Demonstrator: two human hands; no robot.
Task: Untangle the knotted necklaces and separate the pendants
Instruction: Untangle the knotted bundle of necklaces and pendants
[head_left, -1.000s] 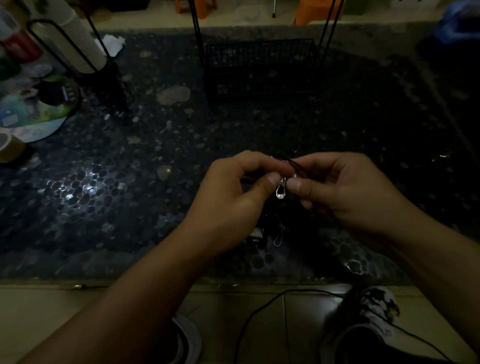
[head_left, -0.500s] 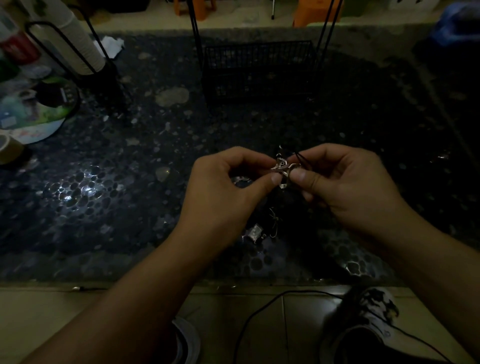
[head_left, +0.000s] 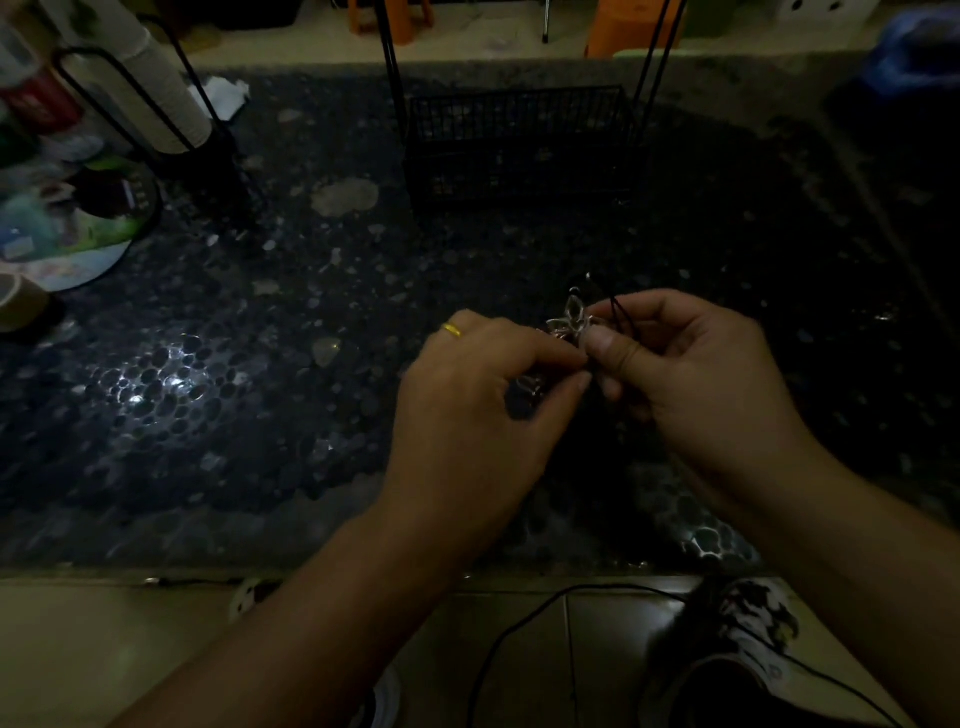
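Observation:
Above the dark speckled stone table (head_left: 291, 405), both my hands hold a tangle of black necklace cords with small silver pendants (head_left: 569, 322). My left hand (head_left: 478, 410) pinches part of the tangle between thumb and forefinger; a second silver pendant (head_left: 530, 387) shows under its fingers. My right hand (head_left: 691, 379) pinches the cords (head_left: 621, 317) just to the right, thumb tip pressed against the left fingertips. The cords below are lost in the dark between the hands.
A black wire basket (head_left: 519, 140) stands at the table's back. At the left are a black wire stand with a white roll (head_left: 156, 104), a round colourful disc (head_left: 67, 234) and a tape roll (head_left: 15, 306). A black cable (head_left: 519, 629) and a shoe (head_left: 737, 654) lie on the tiled floor.
Both hands have lifted slightly away from me with the tangle. The silver pendant that hung between the thumbs now sticks up above the fingertips, and the left hand has rolled knuckles-up.

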